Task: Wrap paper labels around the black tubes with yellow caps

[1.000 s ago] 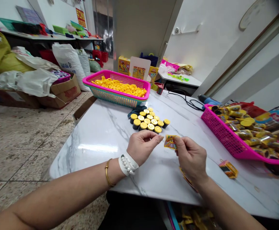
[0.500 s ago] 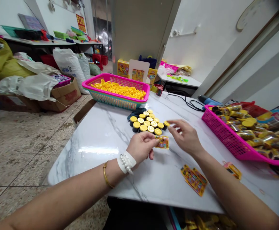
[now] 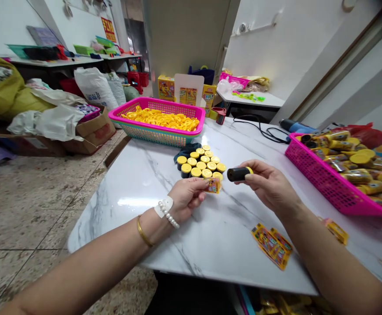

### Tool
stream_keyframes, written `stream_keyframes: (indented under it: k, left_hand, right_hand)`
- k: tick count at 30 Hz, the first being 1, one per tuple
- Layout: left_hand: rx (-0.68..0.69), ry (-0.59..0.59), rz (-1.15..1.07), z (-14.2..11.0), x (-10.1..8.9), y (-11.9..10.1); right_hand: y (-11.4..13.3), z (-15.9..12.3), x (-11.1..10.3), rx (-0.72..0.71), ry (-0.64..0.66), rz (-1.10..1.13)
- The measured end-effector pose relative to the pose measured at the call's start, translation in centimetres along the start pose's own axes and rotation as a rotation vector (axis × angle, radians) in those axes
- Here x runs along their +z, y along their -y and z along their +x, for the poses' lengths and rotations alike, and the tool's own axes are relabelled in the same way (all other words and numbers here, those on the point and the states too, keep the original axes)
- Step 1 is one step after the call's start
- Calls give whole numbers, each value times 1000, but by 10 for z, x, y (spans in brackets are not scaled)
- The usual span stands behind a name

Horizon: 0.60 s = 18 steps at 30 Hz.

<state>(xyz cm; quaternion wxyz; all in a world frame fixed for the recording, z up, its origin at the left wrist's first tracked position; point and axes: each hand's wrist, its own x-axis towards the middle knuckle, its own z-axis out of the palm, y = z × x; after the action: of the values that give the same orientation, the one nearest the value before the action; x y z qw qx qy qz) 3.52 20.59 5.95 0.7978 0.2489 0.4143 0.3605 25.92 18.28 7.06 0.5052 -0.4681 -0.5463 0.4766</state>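
Observation:
My left hand point(image 3: 187, 199) pinches a small yellow printed label point(image 3: 213, 185) between thumb and fingers. Just to its right, my right hand point(image 3: 271, 181) is closed on a black tube with a yellow cap point(image 3: 238, 174). The tube is tilted on its side above the table, its dark end facing left toward the label. Behind my left hand stands a cluster of black tubes with yellow caps point(image 3: 201, 166), upright on the marble-patterned table point(image 3: 138, 175). More printed labels point(image 3: 272, 245) lie in a loose pile near the table's front edge.
A pink basket of yellow rings point(image 3: 151, 101) sits at the back left. To the right, another pink basket point(image 3: 328, 183) holds wrapped yellow tubes. A bundle of labels point(image 3: 337, 231) lies beside my right forearm. A black cable point(image 3: 259, 131) crosses the back of the table.
The label passed from my right hand to my left. My right hand then reached to the cluster, took the outermost right tube, lifted it and tipped it sideways.

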Motion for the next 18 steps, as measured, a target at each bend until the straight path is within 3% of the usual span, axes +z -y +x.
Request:
stream_keyframes:
  k: [6, 13, 18]
  left_hand:
    - [-11, 29, -141, -2, 1, -6]
    - [-34, 95, -123, 0, -2, -1]
    - [87, 79, -20, 2, -3, 3]
  right_hand:
    - [-9, -4, 22, 27, 30, 21]
    - [-7, -14, 32, -98, -38, -224]
    - [-8, -18, 39, -169, -13, -204]
